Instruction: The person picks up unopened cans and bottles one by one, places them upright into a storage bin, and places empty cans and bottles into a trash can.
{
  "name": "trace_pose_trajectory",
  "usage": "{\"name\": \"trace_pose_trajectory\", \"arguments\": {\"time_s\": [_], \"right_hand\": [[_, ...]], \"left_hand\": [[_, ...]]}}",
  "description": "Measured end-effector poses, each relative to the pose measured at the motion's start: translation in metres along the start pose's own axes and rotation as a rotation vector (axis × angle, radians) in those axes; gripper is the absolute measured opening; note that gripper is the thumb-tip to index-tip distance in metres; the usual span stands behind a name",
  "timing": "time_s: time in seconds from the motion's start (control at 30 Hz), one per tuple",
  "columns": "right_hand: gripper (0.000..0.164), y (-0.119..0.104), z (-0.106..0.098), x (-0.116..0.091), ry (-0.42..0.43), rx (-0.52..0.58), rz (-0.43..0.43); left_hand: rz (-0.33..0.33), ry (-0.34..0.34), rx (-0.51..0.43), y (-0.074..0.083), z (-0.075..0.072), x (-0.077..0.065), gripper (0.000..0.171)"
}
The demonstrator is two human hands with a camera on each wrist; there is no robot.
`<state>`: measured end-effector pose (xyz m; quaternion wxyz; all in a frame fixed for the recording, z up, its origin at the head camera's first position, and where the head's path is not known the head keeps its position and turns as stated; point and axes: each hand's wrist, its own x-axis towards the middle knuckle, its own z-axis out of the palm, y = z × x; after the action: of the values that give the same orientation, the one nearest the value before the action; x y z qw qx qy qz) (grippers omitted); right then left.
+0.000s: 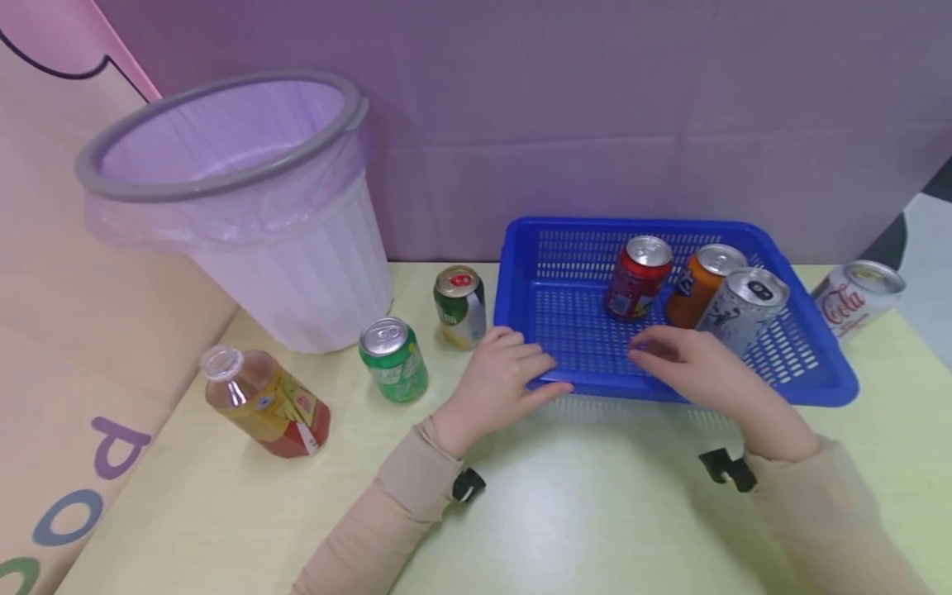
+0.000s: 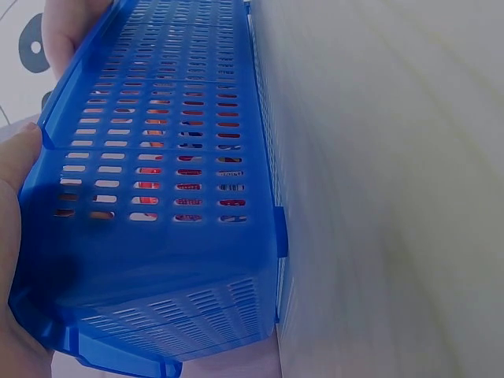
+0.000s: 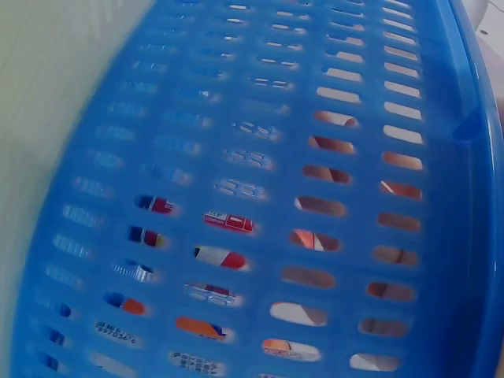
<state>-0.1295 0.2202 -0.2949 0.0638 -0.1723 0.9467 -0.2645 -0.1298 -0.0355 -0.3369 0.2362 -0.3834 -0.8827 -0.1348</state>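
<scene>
A blue plastic basket (image 1: 580, 384) stands on the table, its side full of slots. My left hand (image 1: 498, 376) holds its near left corner, fingers over the rim and thumb along the outside; in the left wrist view the thumb (image 2: 20, 153) lies at the rim. My right hand (image 1: 692, 368) hangs over the near rim, thumb and forefinger loosely bent with a gap between them. Inside the basket, a red can (image 1: 638, 281), an orange can (image 1: 692, 289) and a silver-white can (image 1: 732, 318) stand toward the right, beyond my right hand.
A white bin (image 1: 297, 273) with a bag liner stands at the back left. Left of the basket are a dark green can (image 1: 461, 310), a bright green can (image 1: 397, 368) and a tilted-looking drink bottle (image 1: 271, 405). A white cola can (image 1: 855, 297) stands right of the basket.
</scene>
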Motion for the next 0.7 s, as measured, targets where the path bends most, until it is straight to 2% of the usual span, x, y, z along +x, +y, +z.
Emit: {"name": "trace_pose_trajectory", "arguments": {"time_s": [0.43,0.7], "right_hand": [[0.022,0.002,0.006,-0.011,0.126,-0.059,-0.119],[0.021,0.0,0.008,-0.011,0.181,-0.104,-0.143]], "left_hand": [[0.018,0.027,0.009,0.0,0.005,0.0,0.028],[0.013,0.026,0.001,-0.002,0.004,0.0,0.029]]}}
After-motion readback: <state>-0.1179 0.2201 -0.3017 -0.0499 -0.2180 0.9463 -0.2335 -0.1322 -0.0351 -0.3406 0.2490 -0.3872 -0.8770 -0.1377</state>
